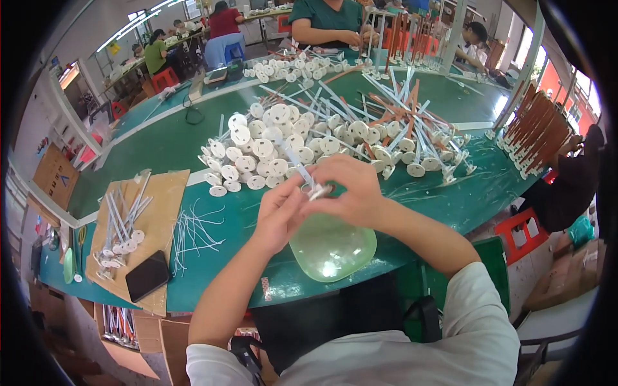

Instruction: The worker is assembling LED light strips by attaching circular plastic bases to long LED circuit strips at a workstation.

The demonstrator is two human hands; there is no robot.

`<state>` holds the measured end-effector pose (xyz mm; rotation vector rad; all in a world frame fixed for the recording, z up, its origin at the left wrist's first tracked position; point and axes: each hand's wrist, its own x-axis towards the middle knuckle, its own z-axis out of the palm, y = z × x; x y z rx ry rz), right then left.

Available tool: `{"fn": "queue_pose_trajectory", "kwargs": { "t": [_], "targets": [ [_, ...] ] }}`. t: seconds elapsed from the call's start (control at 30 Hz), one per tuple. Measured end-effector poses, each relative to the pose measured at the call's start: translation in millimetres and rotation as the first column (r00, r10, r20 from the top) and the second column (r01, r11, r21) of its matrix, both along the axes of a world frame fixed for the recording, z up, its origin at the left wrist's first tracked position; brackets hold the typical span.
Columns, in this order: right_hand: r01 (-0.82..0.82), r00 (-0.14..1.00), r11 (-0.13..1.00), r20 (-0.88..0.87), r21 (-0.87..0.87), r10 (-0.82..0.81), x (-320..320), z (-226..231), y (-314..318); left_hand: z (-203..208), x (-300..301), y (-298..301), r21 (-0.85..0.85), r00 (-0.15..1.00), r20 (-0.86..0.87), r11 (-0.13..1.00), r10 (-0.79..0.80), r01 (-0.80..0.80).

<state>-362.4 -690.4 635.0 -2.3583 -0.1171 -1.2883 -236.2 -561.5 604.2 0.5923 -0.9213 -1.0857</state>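
My left hand (277, 217) and my right hand (354, 188) meet over the near middle of the green table. Between their fingertips they hold a small white disc-ended piece (316, 191) with a pale, strap-like stem that points up and away to the left. Fingers cover part of the disc. Right below the hands stands a light green translucent bowl (329, 260). Just beyond them lies a big heap of similar white disc-ended pieces (262, 148), some with pale stems and some with brown-orange ones.
At left, a cardboard sheet (174, 193) bears several stemmed pieces (122, 238) and a black phone (147, 275). Thin white strands (193, 235) lie beside it. Racks of brown-stemmed pieces (537, 132) stand at the right edge. Across the table a person in green (325, 26) works.
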Motion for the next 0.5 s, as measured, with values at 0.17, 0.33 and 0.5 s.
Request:
{"fn": "queue_pose_trajectory", "kwargs": {
  "t": [0.17,0.33,0.5],
  "targets": [
    [-0.040,0.996,0.979,0.071,-0.202,0.055,-4,-15,-9,-16,18,2,0.098,0.993,0.119,0.995,0.022,-0.033],
    [0.044,0.975,0.979,0.224,-0.201,0.002,-12,-23,-8,-16,14,2,0.066,0.966,0.242,0.992,0.091,-0.110],
    [-0.068,0.957,0.987,0.270,-0.146,0.106,-6,-25,-10,-18,15,3,0.045,0.988,0.137,0.996,0.072,-0.079]
  ]
}}
